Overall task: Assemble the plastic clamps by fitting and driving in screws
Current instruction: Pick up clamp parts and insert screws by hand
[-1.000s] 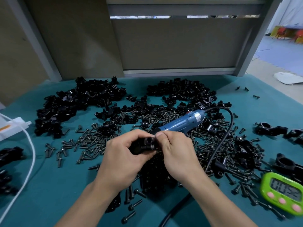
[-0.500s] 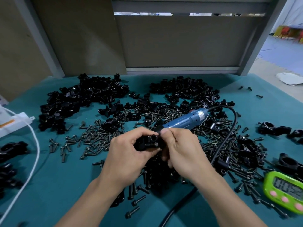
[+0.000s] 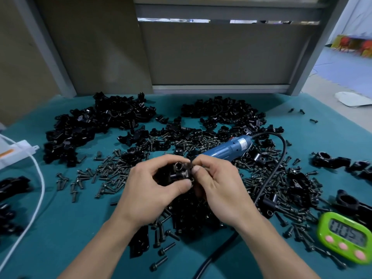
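A black plastic clamp [image 3: 179,172] sits between both hands above the middle of the teal table. My left hand [image 3: 153,190] grips it with thumb below and fingers over the top. My right hand [image 3: 217,186] pinches the clamp's right side with thumb and forefinger, where a screw sticks into it. A blue electric screwdriver [image 3: 227,149] lies on the table just behind my right hand, its black cable [image 3: 269,178] curving around to the front. Loose black screws [image 3: 112,172] are scattered around the hands.
Piles of black clamp parts [image 3: 96,125] lie at the back left and back centre [image 3: 225,113]. Assembled clamps [image 3: 330,160] rest at the right and at the left edge [image 3: 12,186]. A green timer [image 3: 346,236] is at front right, a white cable [image 3: 38,188] at left.
The clamp has turned slightly in my hands, and my right fingers have shifted on its right side. The camera has tilted a little; the screwdriver stays put.
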Demonstrator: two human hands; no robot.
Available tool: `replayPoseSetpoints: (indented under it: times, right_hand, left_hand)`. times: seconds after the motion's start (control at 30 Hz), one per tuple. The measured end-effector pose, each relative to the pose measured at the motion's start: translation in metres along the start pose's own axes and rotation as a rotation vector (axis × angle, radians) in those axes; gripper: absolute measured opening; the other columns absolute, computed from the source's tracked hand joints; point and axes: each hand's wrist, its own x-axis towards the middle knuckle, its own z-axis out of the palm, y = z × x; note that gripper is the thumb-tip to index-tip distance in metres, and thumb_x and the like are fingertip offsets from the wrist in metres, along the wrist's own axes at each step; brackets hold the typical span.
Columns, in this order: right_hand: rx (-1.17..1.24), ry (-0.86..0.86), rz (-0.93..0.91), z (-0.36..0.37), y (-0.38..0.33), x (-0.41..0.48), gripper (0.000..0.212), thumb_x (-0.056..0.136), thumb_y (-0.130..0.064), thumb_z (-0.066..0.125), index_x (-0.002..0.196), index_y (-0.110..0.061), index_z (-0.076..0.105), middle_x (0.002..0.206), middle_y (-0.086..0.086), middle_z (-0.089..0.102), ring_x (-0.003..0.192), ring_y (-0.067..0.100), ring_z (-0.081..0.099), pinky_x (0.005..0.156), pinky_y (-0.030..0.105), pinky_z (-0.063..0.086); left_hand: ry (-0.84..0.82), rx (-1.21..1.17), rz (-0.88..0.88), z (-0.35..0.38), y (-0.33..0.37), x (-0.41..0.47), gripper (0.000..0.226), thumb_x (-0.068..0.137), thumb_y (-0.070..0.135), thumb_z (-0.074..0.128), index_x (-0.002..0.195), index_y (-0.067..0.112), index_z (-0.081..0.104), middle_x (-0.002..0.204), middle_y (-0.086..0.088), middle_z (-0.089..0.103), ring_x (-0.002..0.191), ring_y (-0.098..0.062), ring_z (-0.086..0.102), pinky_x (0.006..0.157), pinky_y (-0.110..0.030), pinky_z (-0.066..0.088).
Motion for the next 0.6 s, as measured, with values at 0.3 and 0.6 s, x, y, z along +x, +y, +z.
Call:
replayPoseSetpoints:
  times: [0.3, 0.6]
  right_hand:
    - [-0.101, -0.017, -0.192, 0.000, -0.004, -0.001, 0.025, 0.104, -0.009, 0.053, 0.097, -0.029, 0.067, 0.079, -0.006, 0.063, 0.076, 0.014, 0.058, 0.066, 0.032, 0.048]
    - [-0.102, 0.077, 0.218, -0.013, 0.006, 0.006, 0.016, 0.102, -0.025, 0.059, 0.090, -0.028, 0.068, 0.074, -0.007, 0.074, 0.063, 0.011, 0.070, 0.072, 0.038, 0.059]
  left_hand:
    - [-0.169, -0.201, -0.125, -0.001, 0.003, 0.005, 0.045, 0.061, 0.045, 0.092, 0.103, 0.037, 0.077, 0.098, 0.004, 0.079, 0.093, -0.012, 0.074, 0.083, -0.019, 0.055]
    - [0.057, 0.088, -0.285, -0.006, -0.010, 0.004, 0.042, 0.054, 0.044, 0.098, 0.089, 0.046, 0.076, 0.087, 0.024, 0.075, 0.081, 0.003, 0.070, 0.071, -0.032, 0.055]
